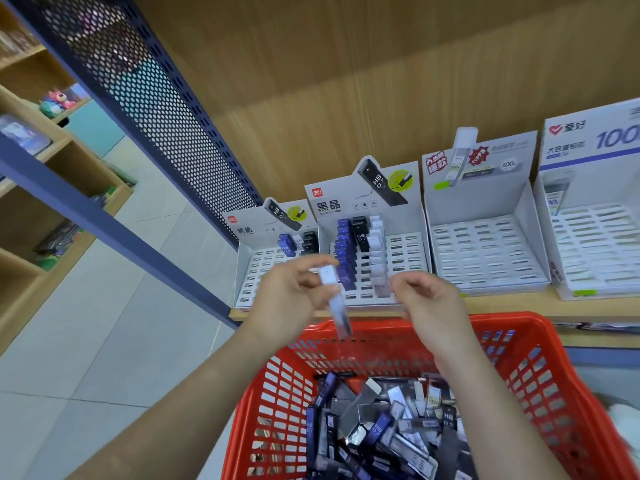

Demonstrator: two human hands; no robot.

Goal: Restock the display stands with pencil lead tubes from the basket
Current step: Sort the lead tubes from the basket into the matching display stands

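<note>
- Holding one white-capped lead tube (335, 306) just below centre, the left hand (291, 299) pinches its cap end, and the tube hangs over the basket's far rim.
- The right hand (429, 303), just toward 3 o'clock of the tube and apart from it, has its fingers curled in; no tube shows in them.
- Done so far: the second stand (408, 244), just above centre, carries blue, black and white columns on its left side, while its right-hand slots are bare.
- The leftmost stand (252, 271), toward 9 o'clock of that one, has only a few tubes at the back.
- Left to do: the third stand (485, 251) at 3 o'clock and the fourth stand (595, 244) beyond it show only bare slots.
- The red basket (540, 344) at 6 o'clock holds a deep, jumbled heap of tubes (381, 424), so I judge the task to be at an early stage.
- Both hands hang in front of the two left stands, hiding their front rows.
- A perforated blue panel (156, 98) rises at 10 o'clock; wooden shelving (52, 161) sits at 9 o'clock.
</note>
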